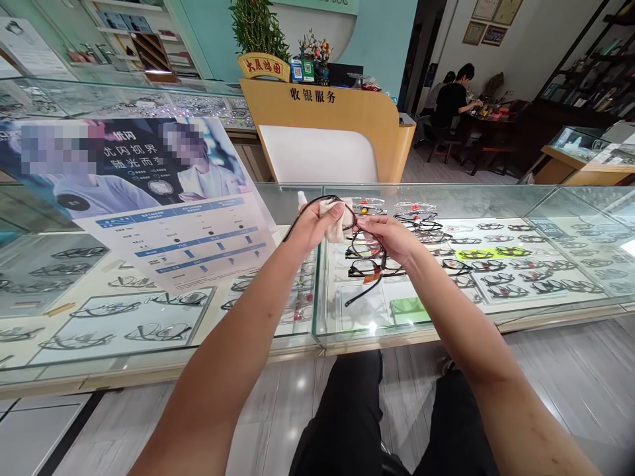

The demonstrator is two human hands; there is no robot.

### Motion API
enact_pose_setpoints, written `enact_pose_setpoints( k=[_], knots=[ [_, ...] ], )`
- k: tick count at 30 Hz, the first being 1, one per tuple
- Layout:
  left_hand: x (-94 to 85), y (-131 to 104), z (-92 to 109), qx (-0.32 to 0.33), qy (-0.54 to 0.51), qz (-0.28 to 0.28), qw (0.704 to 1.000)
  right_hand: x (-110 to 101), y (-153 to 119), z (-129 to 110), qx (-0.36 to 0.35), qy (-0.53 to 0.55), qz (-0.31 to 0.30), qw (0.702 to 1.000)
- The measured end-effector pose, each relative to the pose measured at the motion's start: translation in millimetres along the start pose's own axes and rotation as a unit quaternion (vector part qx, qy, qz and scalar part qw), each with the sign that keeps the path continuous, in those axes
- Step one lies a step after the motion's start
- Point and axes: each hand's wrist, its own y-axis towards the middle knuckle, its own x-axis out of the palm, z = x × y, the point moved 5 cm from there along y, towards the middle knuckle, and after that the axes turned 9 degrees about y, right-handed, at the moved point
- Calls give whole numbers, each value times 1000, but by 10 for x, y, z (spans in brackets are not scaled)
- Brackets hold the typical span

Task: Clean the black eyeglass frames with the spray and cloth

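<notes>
Above the glass-topped counter (292, 349), the left hand's (315, 228) fingers pinch a pale cloth (335, 228) against a pair of dark-framed glasses (354, 217), and the right hand's (391, 238) fingers grip the frame just beside it. Under the glass, rows of spectacles (503, 291) lie on display. A printed poster (193, 231) stands to the left; beyond rises a wooden reception desk (327, 109), and farther back two people sit at a table.

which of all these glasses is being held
The dark-framed pair between the left hand and right hand, with a pale cloth pinched against it; the other frames lie in the glass display counters.
</notes>
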Motion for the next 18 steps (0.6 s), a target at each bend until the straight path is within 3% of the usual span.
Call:
enact_pose_setpoints(
  k=[6,13,18],
  knots=[
    [20,-1,-8,-30,-58,-59,996,-13,2,-35,-17,2,14,1000],
    [-26,24,-130,-85,-13,14,996,-82,41,-10,-39,-26,11,999],
    [-36,32,-105,-65,-3,-30,997,-95,54,22,-27,-17,5,999]
  ],
)
